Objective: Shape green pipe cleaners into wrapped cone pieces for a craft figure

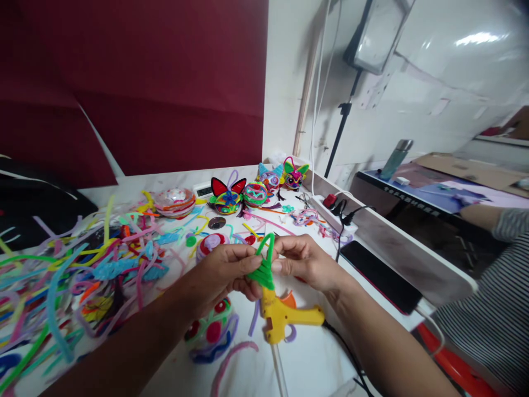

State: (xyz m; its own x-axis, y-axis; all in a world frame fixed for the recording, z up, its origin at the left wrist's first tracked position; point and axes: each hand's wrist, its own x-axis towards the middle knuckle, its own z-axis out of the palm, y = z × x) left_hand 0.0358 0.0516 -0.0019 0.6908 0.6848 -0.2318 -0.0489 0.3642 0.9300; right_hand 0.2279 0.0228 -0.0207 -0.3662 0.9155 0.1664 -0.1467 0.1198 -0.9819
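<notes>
Between both hands is a green pipe cleaner (264, 270), bent into a loop at the top and into tight zigzag rows below. My left hand (231, 270) pinches its left side. The fingers of my right hand (306, 262) close on its right edge. Just below lies a yellow hot glue gun (285, 315) with a clear glue stick (278, 369) sticking out toward me. Left of the gun, partly behind my left forearm, sits a ball (212, 331) covered in colored pipe cleaners. A second pink and purple ball (211, 243) shows behind my left hand.
Loose pipe cleaners (103, 270) heap across the left of the table. Several decorated balls (255, 193) stand at the back. On the right are a power strip (330, 212) with plugs, a black phone (380, 275) on a cable, and a person in a striped sleeve (512, 226).
</notes>
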